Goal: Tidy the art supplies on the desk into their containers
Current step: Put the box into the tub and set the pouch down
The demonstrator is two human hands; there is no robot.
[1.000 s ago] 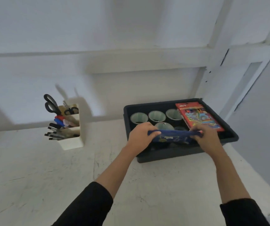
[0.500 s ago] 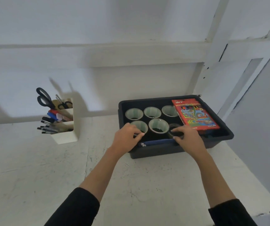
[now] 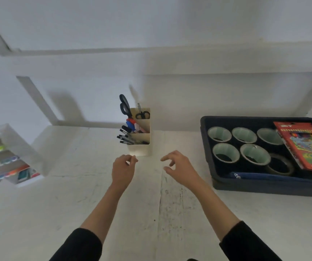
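Both forearms reached forward; the left hand (image 3: 122, 169) and right hand (image 3: 179, 166) hung side by side, fingers loosely curled, empty.

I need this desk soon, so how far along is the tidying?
Done: tape rolls, pencil box and blue pouch lie in the dark tray; scissors and pens stand in the white holder. In hand: nothing; the left hand and right hand hover empty over the desk. Left: no loose supplies visible on it.

The person wore a black left sleeve (image 3: 78, 245) and a black right sleeve (image 3: 245, 243). In front of the pen holder (image 3: 140, 147), the left hand (image 3: 123, 168) and right hand (image 3: 181, 166) were bare.
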